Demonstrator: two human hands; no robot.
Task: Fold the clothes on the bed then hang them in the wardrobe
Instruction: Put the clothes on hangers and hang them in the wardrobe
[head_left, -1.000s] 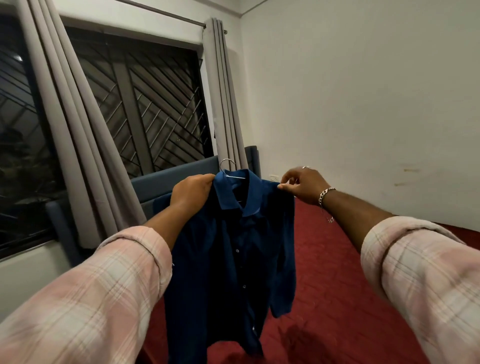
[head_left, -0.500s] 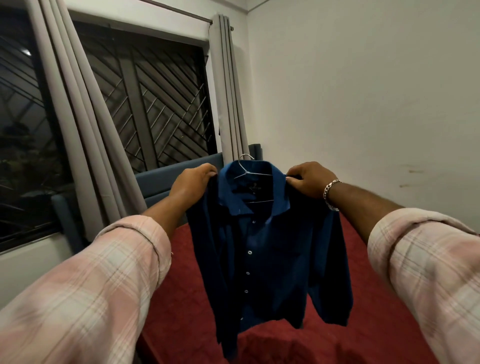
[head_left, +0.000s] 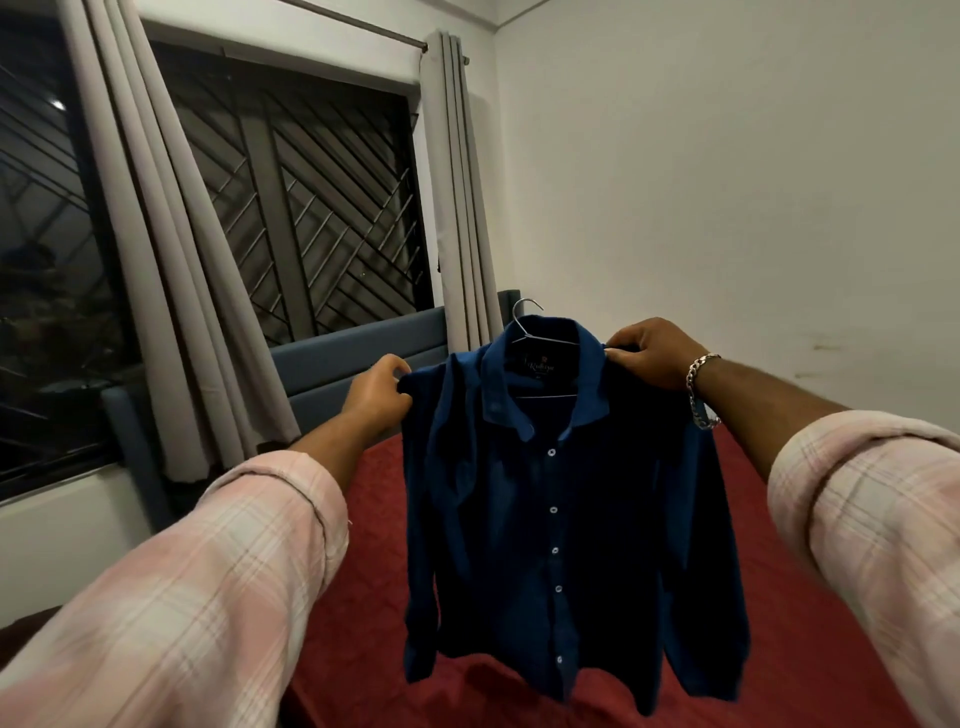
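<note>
Red quilted cloth covers the big bed (head_left: 810, 597), which fills the low part of the view. Behind it stands a grey-blue padded headboard (head_left: 353, 353), then a dark window with slanted metal bars (head_left: 311, 208) and long grey curtains (head_left: 171, 291). A plain white wall (head_left: 727, 182) runs along the right side.

The dark blue button-up shirt (head_left: 561, 499) hangs in the air over the bed, on a thin silver wire hanger (head_left: 524, 325) whose hook pokes up above the collar. The left hand (head_left: 376, 397) pinches the shirt's left shoulder. The right hand (head_left: 652, 348), with a silver chain bracelet (head_left: 701, 389) on its wrist, pinches the right shoulder. The shirt's bottom edge is just above the bed.

I think the step now is to get the shirt sitting straight on the hanger. To do it well, pull both shoulders out evenly so the hanger ends sit right inside them. The left sleeve looks bunched near the shoulder, so smooth it down. Keep the collar in the middle, under the hook.

There is open room above the bed and toward the white wall. The curtains and headboard are close on the left, so swing the shirt away from them. The wardrobe is not in view.
</note>
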